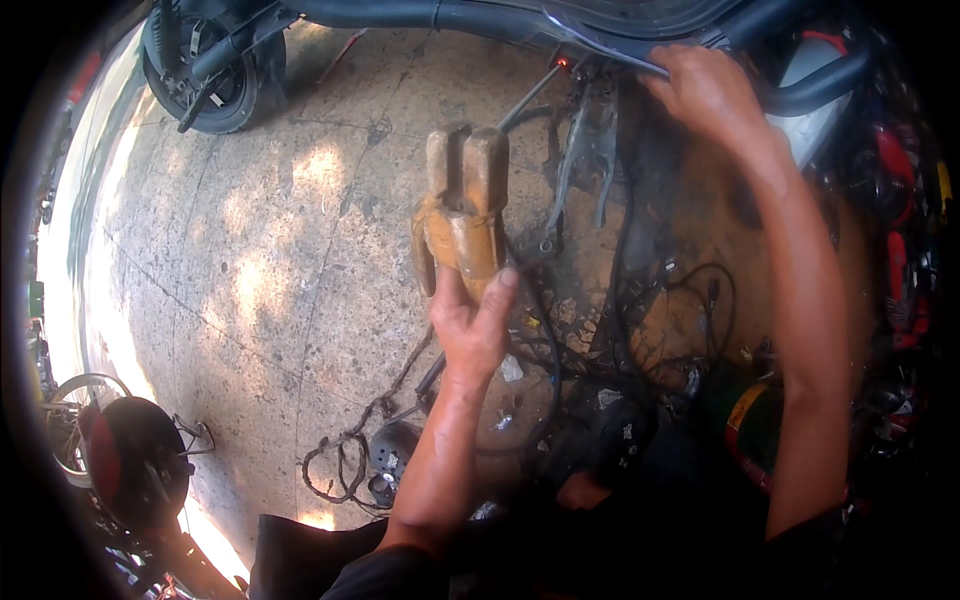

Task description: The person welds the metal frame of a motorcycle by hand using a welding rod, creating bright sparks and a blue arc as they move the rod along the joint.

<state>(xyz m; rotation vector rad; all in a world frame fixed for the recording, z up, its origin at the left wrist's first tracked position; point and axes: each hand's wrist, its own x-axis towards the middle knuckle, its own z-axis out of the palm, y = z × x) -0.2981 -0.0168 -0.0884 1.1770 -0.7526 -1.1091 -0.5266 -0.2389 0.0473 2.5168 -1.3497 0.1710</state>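
My left hand is closed around the lower end of a worn, yellow-brown electrode holder, held up over the floor. From the holder's top a thin welding rod slants up to the right. A red glow shows at its tip, at the underside of a blue-grey tube. My right hand reaches up at the far right, its fingers closed on the end of a thin shiny metal strip that lies along the tube. Just below the glow hangs a pair of grey metal clamp jaws.
Black cables run over the concrete floor beneath my hands. A wheel stands at the far left. A dark round object is near left, and a perforated dark shoe is near my left forearm. Red-handled items line the right edge.
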